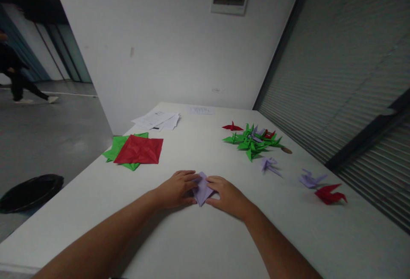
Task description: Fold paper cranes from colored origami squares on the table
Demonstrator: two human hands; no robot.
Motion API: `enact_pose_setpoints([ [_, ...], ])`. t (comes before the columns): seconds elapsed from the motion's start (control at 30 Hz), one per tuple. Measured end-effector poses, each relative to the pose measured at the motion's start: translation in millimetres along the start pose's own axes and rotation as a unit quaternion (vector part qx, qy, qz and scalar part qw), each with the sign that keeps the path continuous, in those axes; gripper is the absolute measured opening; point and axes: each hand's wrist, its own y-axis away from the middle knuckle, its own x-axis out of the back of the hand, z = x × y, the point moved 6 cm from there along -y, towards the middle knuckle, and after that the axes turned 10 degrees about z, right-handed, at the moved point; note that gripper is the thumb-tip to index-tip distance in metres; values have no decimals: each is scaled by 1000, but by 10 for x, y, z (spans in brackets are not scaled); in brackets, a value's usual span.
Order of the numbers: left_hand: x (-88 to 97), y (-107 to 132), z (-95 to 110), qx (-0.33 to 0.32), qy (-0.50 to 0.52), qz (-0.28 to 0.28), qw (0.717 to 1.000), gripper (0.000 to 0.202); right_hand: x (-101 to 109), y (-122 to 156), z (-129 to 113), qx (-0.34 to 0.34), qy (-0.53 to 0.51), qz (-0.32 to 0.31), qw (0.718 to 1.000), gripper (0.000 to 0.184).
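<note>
lilac folded paper, red sheet, white table

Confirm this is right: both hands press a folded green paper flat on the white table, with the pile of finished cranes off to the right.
Not quite: the head view shows the folded paper under the left hand and right hand is lilac, not green. The table and crane pile are as stated.
</note>
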Motion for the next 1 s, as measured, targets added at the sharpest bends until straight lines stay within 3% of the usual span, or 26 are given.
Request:
enact_pose_setpoints([
  [0.47, -25, 8, -78, 45, 46, 3, 998, 46, 14, -12, -3, -23, 7, -25, 999, 46],
  [0.63, -53, 15, -96, 41, 46, 14, 998, 40, 25, -17, -2, -14, 4, -14, 1000, 37],
  [1.0, 15, 47, -89, 115, 65, 24, 991, 52, 63, -40, -37, -28, 59, 17, 998, 38],
])
